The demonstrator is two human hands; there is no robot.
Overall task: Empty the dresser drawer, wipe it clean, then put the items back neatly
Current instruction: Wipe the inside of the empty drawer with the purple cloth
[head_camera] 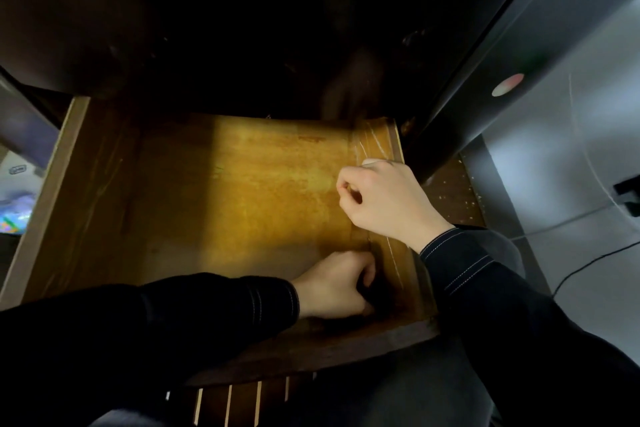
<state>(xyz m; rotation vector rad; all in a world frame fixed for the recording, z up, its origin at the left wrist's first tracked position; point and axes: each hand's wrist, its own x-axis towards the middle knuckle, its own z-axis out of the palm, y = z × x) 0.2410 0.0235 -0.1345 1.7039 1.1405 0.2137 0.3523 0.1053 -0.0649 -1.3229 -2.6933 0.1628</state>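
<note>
The wooden dresser drawer (62,191) is pulled out below me and holds no loose items. A yellowish liner sheet (249,191) covers its floor and bends up against the right wall, where it is creased. My right hand (381,198) is curled at that raised right edge, thumb and forefinger pinching the liner. My left hand (336,284) reaches across to the near right corner, where its fingers curl into the liner's fold. Its fingertips are lost in shadow.
The dark dresser body (207,28) overhangs the back of the drawer. A grey cabinet (554,62) with a round red sticker (507,85) stands on the right, and a black cable (588,260) runs over the floor. Colourful things (14,215) lie at the far left.
</note>
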